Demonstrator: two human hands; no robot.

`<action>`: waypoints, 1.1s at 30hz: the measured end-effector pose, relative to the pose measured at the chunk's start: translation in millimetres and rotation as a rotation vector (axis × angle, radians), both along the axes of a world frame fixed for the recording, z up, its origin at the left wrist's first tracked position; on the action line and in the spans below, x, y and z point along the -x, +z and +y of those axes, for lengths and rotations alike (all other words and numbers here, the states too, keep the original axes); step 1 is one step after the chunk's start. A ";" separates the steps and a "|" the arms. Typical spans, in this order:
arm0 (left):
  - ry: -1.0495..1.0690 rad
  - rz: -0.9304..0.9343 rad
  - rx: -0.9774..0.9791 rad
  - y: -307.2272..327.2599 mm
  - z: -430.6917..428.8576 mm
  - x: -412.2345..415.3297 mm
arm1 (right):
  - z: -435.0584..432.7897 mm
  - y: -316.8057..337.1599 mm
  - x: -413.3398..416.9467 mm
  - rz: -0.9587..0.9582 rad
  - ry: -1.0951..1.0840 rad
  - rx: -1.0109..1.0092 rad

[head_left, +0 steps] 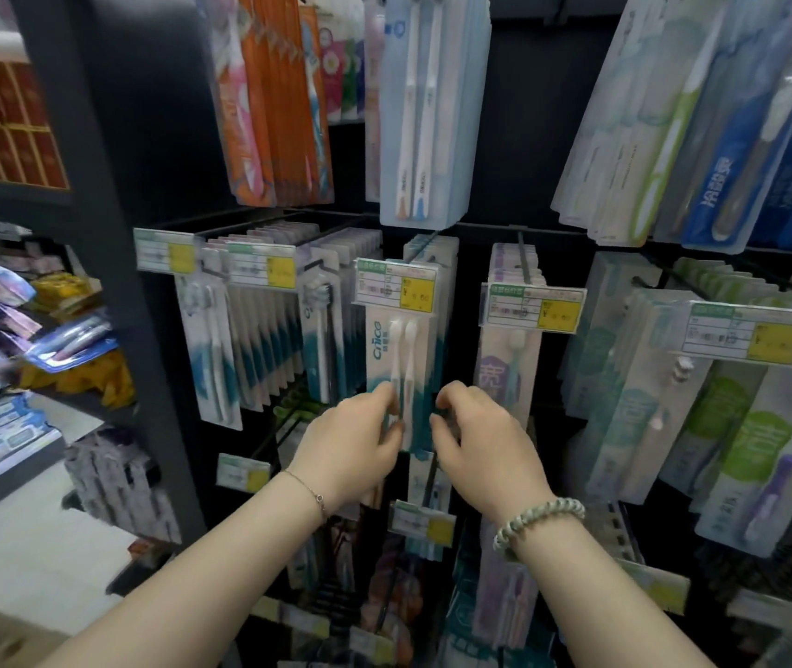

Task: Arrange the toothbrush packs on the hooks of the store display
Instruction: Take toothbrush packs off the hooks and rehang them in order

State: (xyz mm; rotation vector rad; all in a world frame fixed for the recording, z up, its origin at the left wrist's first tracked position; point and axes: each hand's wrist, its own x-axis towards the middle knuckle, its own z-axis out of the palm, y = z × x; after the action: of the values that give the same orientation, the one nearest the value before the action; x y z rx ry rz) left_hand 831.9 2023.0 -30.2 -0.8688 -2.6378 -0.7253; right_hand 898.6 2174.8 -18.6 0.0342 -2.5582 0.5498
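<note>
A white and teal toothbrush pack (401, 349) with two white brushes hangs at the front of a row on a black hook (420, 248), under a price tag (396, 285). My left hand (353, 445) pinches the pack's lower left edge with its fingertips. My right hand (478, 438) is at the pack's lower right edge, fingers curled against the side of the row. The pack's bottom end is hidden behind both hands.
More hooks of toothbrush packs hang left (259, 339), right (512, 364) and far right (741, 426), each with a price tag. Larger packs (425, 108) hang above, smaller ones below. A dark post (105, 282) separates this display from shelves of goods (8, 339) at left.
</note>
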 end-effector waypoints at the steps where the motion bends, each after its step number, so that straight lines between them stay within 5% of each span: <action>1: 0.013 0.000 -0.003 -1.2 -5.8 0.2 | -5.3 -0.7 1.2 0.002 0.010 0.000; 33: 0.142 -0.044 0.059 -23.4 -112.4 57.6 | -119.2 -23.0 113.3 -0.119 0.268 0.062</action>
State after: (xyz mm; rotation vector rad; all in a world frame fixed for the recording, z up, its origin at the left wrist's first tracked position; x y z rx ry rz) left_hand 774.2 1910.6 -53.6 -0.6784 -2.7391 -0.6406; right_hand 785.3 2055.5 -41.6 0.3358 -2.6677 0.7517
